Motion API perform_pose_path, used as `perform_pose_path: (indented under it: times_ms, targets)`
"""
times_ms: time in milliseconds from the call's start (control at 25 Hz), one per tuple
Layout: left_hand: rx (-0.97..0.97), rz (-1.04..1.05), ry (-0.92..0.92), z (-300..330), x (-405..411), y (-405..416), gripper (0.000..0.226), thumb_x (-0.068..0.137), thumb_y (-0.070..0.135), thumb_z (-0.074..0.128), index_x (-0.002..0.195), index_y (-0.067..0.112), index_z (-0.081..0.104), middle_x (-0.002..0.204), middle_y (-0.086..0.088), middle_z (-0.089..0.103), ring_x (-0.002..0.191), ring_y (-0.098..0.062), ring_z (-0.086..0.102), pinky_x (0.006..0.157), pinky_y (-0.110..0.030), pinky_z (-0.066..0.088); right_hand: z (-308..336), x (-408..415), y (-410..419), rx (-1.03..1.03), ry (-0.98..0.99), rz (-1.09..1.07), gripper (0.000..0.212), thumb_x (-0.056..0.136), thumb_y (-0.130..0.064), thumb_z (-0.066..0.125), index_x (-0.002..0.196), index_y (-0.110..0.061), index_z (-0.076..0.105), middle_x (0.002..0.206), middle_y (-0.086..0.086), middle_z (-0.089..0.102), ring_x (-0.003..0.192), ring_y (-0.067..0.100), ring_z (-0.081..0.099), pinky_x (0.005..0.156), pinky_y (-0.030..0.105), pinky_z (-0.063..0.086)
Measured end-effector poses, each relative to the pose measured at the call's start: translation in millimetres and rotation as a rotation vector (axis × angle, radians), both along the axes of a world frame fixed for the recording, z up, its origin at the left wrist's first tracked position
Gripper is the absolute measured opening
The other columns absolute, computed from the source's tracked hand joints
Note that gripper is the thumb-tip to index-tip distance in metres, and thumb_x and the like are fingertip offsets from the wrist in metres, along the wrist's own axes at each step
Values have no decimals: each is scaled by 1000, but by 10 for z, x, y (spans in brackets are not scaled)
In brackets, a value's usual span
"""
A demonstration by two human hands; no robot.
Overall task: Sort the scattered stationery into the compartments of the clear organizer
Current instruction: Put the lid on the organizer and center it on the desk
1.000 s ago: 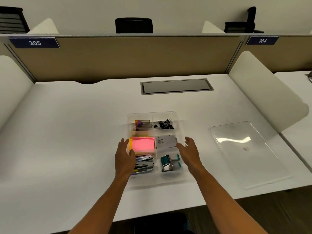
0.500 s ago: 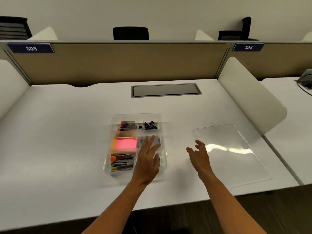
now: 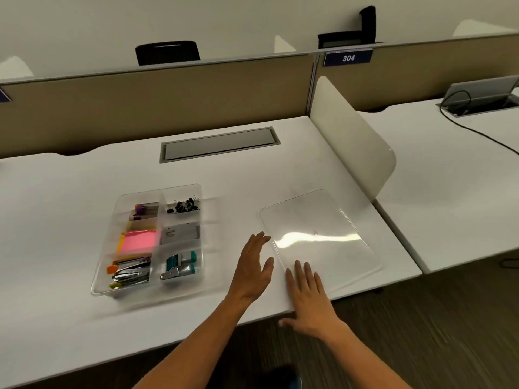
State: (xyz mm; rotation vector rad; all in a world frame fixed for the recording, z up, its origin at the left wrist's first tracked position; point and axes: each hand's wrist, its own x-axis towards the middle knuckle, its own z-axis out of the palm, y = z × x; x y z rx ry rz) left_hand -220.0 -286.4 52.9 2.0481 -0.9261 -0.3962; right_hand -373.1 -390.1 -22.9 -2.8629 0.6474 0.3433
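The clear organizer sits on the white desk, well to the left of both sets of fingers, and holds all the stationery in six compartments. In the far left one lie small purple and orange items (too blurred to name), and in the far right one a heap of black binder clips. The middle row has a pink sticky-note pad on the left and a white card box on the right. The near left compartment holds metal staplers or clips with orange and yellow ends; the near right one holds teal and silver items. The left hand hovers between the organizer and the clear lid, fingers straight and close together, their tips just beside the lid's near left corner and holding nothing. The right hand lies flat with fingers straight and slightly spread, fingertips on the lid's near edge, thumb out toward the desk edge. Half a second ago the left hand was over the organizer's right side and the right hand hung in the air short of the lid; both have since gone right to the lid, and the view has turned right too, so a neighbouring desk with a black cable now shows.
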Motion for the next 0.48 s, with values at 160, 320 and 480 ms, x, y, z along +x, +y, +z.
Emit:
perform_pose_path:
  times_ms: [160, 320, 480]
  targets:
    - [20, 19, 41, -58, -101, -71, 44, 95, 25, 57, 138, 29, 45, 150, 11, 40, 145, -7, 24, 114, -20, 18, -49, -230, 29, -167, -187, 74, 91, 81, -30, 78, 154, -15, 25, 162, 15, 18, 148, 37, 20, 116, 48, 15]
    - [-64, 115, 147, 6, -109, -72, 34, 96, 34, 56, 129, 28, 54, 139, 11, 50, 131, -6, 44, 111, -31, 36, -20, -509, -59, -263, -428, 213, 61, 75, -18, 82, 132, -12, 61, 137, 10, 60, 128, 32, 55, 103, 44, 45]
    - [-142, 249, 151, 143, -47, -84, 30, 96, 37, 55, 125, 30, 56, 132, 14, 55, 123, -1, 47, 104, -20, 34, 370, -482, -262, -249, -797, 102, 42, 90, -5, 45, 127, -9, 64, 131, 7, 64, 124, 26, 59, 104, 43, 46]
